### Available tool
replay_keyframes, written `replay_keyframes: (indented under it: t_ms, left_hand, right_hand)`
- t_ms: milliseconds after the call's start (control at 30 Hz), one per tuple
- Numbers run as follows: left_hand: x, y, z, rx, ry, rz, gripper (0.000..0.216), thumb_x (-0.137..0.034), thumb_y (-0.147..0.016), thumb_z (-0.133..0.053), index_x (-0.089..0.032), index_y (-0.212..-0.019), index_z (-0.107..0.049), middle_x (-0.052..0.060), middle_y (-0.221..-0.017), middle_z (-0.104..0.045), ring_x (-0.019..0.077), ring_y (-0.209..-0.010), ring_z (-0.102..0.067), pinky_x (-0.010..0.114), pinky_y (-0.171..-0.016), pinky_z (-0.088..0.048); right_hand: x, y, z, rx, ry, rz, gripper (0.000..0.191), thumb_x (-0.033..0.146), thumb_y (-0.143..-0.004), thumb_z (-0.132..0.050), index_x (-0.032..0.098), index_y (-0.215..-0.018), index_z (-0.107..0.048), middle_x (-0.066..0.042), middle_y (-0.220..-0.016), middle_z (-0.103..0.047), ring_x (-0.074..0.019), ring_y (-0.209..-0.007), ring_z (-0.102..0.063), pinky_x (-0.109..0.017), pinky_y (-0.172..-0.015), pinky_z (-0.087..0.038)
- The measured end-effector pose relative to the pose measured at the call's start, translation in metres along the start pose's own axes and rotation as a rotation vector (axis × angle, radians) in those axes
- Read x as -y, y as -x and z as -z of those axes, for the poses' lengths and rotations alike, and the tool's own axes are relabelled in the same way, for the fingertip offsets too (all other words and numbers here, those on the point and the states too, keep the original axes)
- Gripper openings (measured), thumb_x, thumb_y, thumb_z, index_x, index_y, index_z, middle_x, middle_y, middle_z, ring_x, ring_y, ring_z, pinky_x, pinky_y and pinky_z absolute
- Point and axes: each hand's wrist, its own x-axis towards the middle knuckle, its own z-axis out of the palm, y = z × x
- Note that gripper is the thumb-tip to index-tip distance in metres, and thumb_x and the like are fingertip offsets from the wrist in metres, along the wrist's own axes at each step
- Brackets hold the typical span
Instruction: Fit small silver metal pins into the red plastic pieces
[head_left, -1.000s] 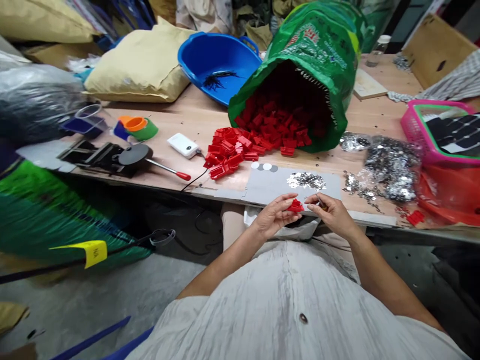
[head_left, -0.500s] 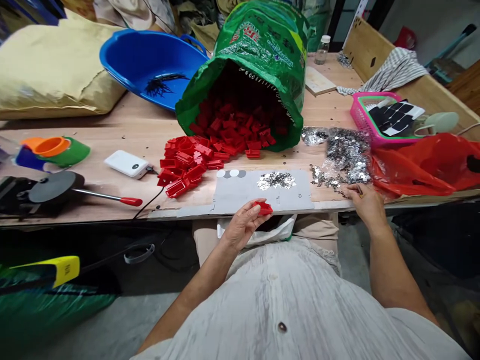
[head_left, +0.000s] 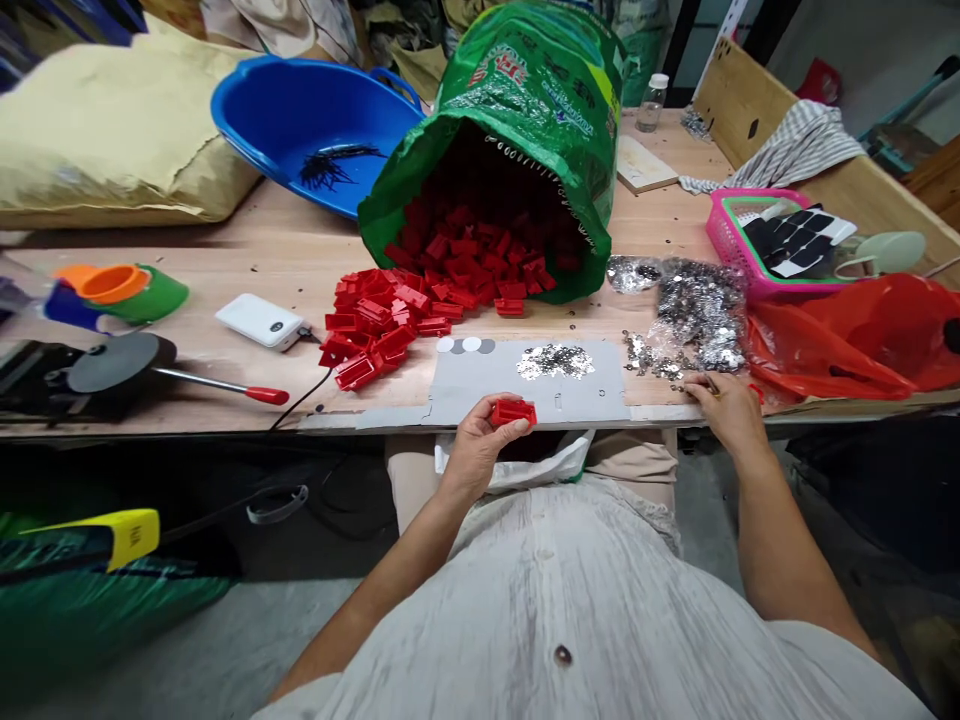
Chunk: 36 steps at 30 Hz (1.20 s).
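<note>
My left hand [head_left: 480, 440] is closed on a red plastic part [head_left: 514, 412], a small open trough shape, just over the table's front edge. To the right, my right hand [head_left: 731, 408] rests at the table edge with thumb and fingers pinched. A thin brownish thing shows between those fingers; its kind is unclear. Small loose metal pieces [head_left: 664, 362] lie just beyond its fingertips. On the grey mat [head_left: 487, 385] between the hands sits a heap of flat shiny metal pieces [head_left: 555, 361].
More red parts [head_left: 375, 315] spill from a tipped green sack [head_left: 525, 90]. A clear bag of metal pieces [head_left: 701, 300], a red plastic bag [head_left: 847, 335] and a pink basket [head_left: 724, 235] stand right. A blue basin [head_left: 262, 110], white power bank [head_left: 259, 322] and lever tool [head_left: 124, 365] lie left.
My left hand has turned the red part and shifted it slightly left, so its open side shows more. My right hand has moved slightly, still pinched beside the loose metal pieces.
</note>
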Motion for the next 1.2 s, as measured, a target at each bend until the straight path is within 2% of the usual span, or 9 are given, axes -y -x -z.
replay_keyframes:
  t_ms: [133, 300, 367, 433, 533, 700, 767, 900, 1200]
  left_hand:
    - [0.000, 0.002, -0.007, -0.038, -0.036, -0.129, 0.036, -0.022, -0.064, -0.084, -0.018, -0.096, -0.068, 0.004, -0.103, -0.073, 0.0142, -0.093, -0.066, 0.027, -0.090, -0.051]
    - [0.002, 0.006, -0.011, -0.042, -0.166, -0.206, 0.037, -0.024, -0.066, -0.084, -0.019, -0.100, -0.071, 0.005, -0.106, -0.073, 0.0159, -0.093, -0.066, 0.028, -0.090, -0.050]
    - [0.002, 0.009, -0.011, -0.056, -0.244, -0.238, 0.037, -0.025, -0.067, -0.083, -0.020, -0.102, -0.072, 0.005, -0.106, -0.073, 0.0179, -0.096, -0.066, 0.030, -0.094, -0.050]
    - [0.000, 0.012, -0.013, -0.082, -0.287, -0.266, 0.036, -0.024, -0.067, -0.083, -0.021, -0.101, -0.073, 0.005, -0.106, -0.073, 0.0206, -0.104, -0.065, 0.032, -0.100, -0.047]
    - [-0.006, 0.017, -0.016, -0.115, -0.274, -0.279, 0.031, -0.021, -0.064, -0.084, -0.023, -0.094, -0.075, 0.004, -0.104, -0.074, 0.0239, -0.122, -0.058, 0.034, -0.110, -0.040]
    - [-0.010, 0.020, -0.019, -0.102, -0.219, -0.202, 0.037, -0.015, -0.059, -0.086, -0.026, -0.092, -0.075, 0.001, -0.104, -0.073, 0.0257, -0.126, -0.056, 0.040, -0.112, -0.041]
    - [-0.009, 0.020, -0.019, -0.098, -0.253, -0.231, 0.036, -0.017, -0.060, -0.086, -0.026, -0.093, -0.074, 0.001, -0.103, -0.073, 0.0272, -0.126, -0.056, 0.043, -0.114, -0.040]
    - [-0.008, 0.022, -0.021, -0.114, -0.301, -0.323, 0.030, -0.021, -0.065, -0.084, -0.025, -0.094, -0.075, 0.003, -0.104, -0.074, 0.0290, -0.128, -0.055, 0.048, -0.118, -0.034]
    - [-0.005, 0.020, -0.020, -0.094, -0.263, -0.281, 0.033, -0.019, -0.064, -0.084, -0.026, -0.094, -0.074, 0.002, -0.107, -0.072, 0.0278, -0.131, -0.052, 0.044, -0.115, -0.038]
  right_hand:
    - [0.027, 0.002, 0.001, 0.027, -0.243, -0.035, 0.025, 0.043, -0.086, -0.057, 0.021, -0.091, -0.065, -0.003, -0.078, -0.067, -0.0167, -0.065, -0.058, -0.030, -0.064, -0.043]
    - [0.101, 0.014, -0.011, 0.179, -0.534, 0.106, 0.022, 0.044, -0.085, -0.063, 0.021, -0.085, -0.063, -0.001, -0.078, -0.064, -0.0137, -0.065, -0.055, -0.027, -0.061, -0.043]
    - [0.131, 0.022, -0.017, 0.266, -0.612, 0.123, 0.022, 0.043, -0.087, -0.062, 0.021, -0.088, -0.065, 0.001, -0.069, -0.061, -0.0131, -0.059, -0.052, -0.026, -0.056, -0.041]
    - [0.156, 0.029, -0.021, 0.334, -0.653, 0.159, 0.023, 0.043, -0.089, -0.059, 0.022, -0.093, -0.066, 0.001, -0.067, -0.061, -0.0136, -0.057, -0.052, -0.026, -0.055, -0.042]
    - [0.180, 0.034, -0.027, 0.290, -0.599, 0.283, 0.021, 0.041, -0.091, -0.057, 0.023, -0.094, -0.067, -0.002, -0.075, -0.066, -0.0149, -0.060, -0.056, -0.028, -0.059, -0.045]
    - [0.193, 0.037, -0.035, 0.189, -0.496, 0.473, 0.014, 0.033, -0.094, -0.055, 0.024, -0.092, -0.066, -0.004, -0.087, -0.070, -0.0170, -0.070, -0.061, -0.031, -0.067, -0.047]
    - [0.194, 0.038, -0.038, 0.171, -0.485, 0.506, 0.013, 0.030, -0.094, -0.054, 0.024, -0.092, -0.066, -0.005, -0.087, -0.070, -0.0180, -0.073, -0.062, -0.032, -0.068, -0.048]
    - [0.193, 0.041, -0.040, 0.149, -0.458, 0.505, 0.013, 0.029, -0.094, -0.053, 0.026, -0.095, -0.065, -0.006, -0.090, -0.070, -0.0203, -0.081, -0.065, -0.034, -0.072, -0.051]
    - [0.193, 0.046, -0.043, 0.114, -0.505, 0.476, 0.012, 0.032, -0.093, -0.055, 0.026, -0.093, -0.066, -0.006, -0.090, -0.070, -0.0204, -0.079, -0.065, -0.034, -0.070, -0.051]
